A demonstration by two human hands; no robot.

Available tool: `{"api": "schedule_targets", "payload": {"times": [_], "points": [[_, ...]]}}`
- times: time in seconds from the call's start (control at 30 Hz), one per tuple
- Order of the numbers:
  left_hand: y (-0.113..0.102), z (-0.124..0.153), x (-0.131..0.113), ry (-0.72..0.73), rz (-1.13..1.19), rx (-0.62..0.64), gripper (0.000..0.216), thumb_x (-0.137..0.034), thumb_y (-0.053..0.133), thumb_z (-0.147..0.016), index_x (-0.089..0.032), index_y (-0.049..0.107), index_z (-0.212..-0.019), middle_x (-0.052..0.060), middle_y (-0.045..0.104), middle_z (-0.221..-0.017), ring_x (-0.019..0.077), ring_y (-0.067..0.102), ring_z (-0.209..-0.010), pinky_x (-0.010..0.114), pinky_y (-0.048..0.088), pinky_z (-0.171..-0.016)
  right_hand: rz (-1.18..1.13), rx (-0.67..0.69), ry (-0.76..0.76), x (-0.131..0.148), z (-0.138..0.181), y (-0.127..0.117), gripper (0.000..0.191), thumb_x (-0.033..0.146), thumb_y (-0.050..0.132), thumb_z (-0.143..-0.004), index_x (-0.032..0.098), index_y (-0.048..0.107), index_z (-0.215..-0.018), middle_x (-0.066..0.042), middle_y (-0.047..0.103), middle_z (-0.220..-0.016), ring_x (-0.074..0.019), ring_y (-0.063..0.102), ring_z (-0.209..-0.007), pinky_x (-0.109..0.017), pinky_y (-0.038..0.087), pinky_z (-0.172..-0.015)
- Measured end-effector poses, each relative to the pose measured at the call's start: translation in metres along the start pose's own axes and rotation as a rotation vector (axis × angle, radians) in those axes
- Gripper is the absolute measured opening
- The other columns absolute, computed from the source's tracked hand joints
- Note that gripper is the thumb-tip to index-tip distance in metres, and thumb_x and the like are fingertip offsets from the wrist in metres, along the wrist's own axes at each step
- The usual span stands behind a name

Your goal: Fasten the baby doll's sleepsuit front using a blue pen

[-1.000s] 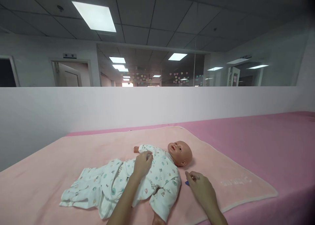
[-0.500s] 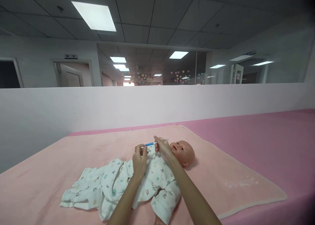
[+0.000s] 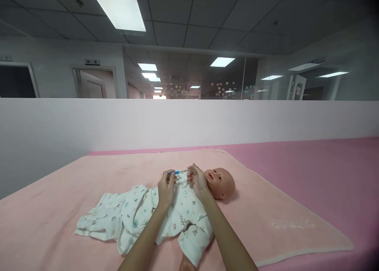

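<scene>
A thin blue-and-clear stick [image 3: 177,172] lies nearly level above the chest of a baby doll [image 3: 220,183]. My left hand [image 3: 166,186] is closed in a pinch round its blue end. Around the clear end curl the fingers of my right hand [image 3: 197,180], close to the doll's chin; they partly hide that end. The doll lies on its back with its head to the right, in a white printed garment [image 3: 182,207]. Both my forearms cross over the clothes. The stick's exact kind is too small to make out.
A peach blanket [image 3: 266,207] lies beneath the doll on a pink surface [image 3: 319,172]. Loose printed cloth [image 3: 103,215] spreads to the left. Behind stands a low white wall [image 3: 189,121] with glass above it.
The view has shifted slightly. My hands have come a little lower over the doll, and less of the stick shows. Its clear tip no longer sticks out beyond my right hand.
</scene>
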State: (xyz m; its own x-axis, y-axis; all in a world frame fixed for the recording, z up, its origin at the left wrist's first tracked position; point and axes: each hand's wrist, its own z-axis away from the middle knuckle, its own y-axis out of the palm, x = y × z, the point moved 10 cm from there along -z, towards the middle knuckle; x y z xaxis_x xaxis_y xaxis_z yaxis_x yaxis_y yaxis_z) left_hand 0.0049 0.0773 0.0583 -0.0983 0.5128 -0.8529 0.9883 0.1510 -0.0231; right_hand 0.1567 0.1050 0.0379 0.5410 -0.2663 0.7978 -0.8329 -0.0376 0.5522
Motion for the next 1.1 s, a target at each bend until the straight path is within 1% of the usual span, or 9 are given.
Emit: {"api": "schedule_targets", "payload": {"times": [0.1, 0.3, 0.6, 0.97, 1.1], "points": [[-0.003, -0.001, 0.000, -0.003, 0.015, -0.026, 0.029, -0.043, 0.043, -0.079, -0.018, 0.055, -0.089, 0.000, 0.057, -0.067, 0.0122, 0.054, -0.059, 0.023, 0.043, -0.058, -0.019, -0.073, -0.038, 0.001, -0.001, -0.010, 0.027, 0.043, 0.058, -0.068, 0.015, 0.057, -0.072, 0.003, 0.050, -0.050, -0.0058, 0.042, -0.039, -0.019, 0.032, -0.038], [-0.007, -0.001, 0.002, -0.030, 0.064, -0.084, 0.030, -0.043, 0.043, -0.079, -0.017, 0.054, -0.087, -0.001, 0.055, -0.065, 0.0101, 0.050, -0.054, 0.021, 0.041, -0.053, 0.072, -0.082, -0.054, 0.004, 0.003, -0.005, 0.029, 0.042, 0.060, -0.067, 0.014, 0.059, -0.073, 0.003, 0.049, -0.050, -0.0052, 0.042, -0.039, -0.018, 0.031, -0.038], [-0.003, -0.004, 0.014, -0.047, 0.012, -0.033, 0.029, -0.042, 0.042, -0.079, -0.017, 0.054, -0.087, 0.001, 0.058, -0.072, 0.0103, 0.052, -0.056, 0.022, 0.043, -0.054, 0.027, -0.067, -0.043, 0.003, 0.003, -0.005, 0.023, 0.037, 0.061, -0.065, 0.014, 0.059, -0.071, 0.002, 0.051, -0.049, -0.0061, 0.043, -0.039, -0.019, 0.033, -0.038], [-0.004, -0.003, 0.014, -0.058, -0.001, -0.037, 0.028, -0.041, 0.042, -0.078, -0.018, 0.054, -0.089, 0.003, 0.060, -0.075, 0.0121, 0.055, -0.060, 0.023, 0.045, -0.054, 0.051, -0.065, -0.036, 0.002, 0.003, -0.005, 0.022, 0.036, 0.058, -0.066, 0.015, 0.059, -0.071, 0.002, 0.051, -0.050, -0.0063, 0.044, -0.040, -0.019, 0.033, -0.039], [-0.005, -0.002, 0.015, -0.078, -0.016, -0.046, 0.024, -0.037, 0.041, -0.078, -0.019, 0.053, -0.089, 0.001, 0.058, -0.069, 0.0118, 0.053, -0.057, 0.023, 0.043, -0.052, 0.054, -0.065, -0.040, 0.000, 0.002, -0.004, 0.018, 0.032, 0.057, -0.065, 0.015, 0.059, -0.069, 0.002, 0.052, -0.050, -0.0073, 0.045, -0.042, -0.020, 0.034, -0.040]]}}
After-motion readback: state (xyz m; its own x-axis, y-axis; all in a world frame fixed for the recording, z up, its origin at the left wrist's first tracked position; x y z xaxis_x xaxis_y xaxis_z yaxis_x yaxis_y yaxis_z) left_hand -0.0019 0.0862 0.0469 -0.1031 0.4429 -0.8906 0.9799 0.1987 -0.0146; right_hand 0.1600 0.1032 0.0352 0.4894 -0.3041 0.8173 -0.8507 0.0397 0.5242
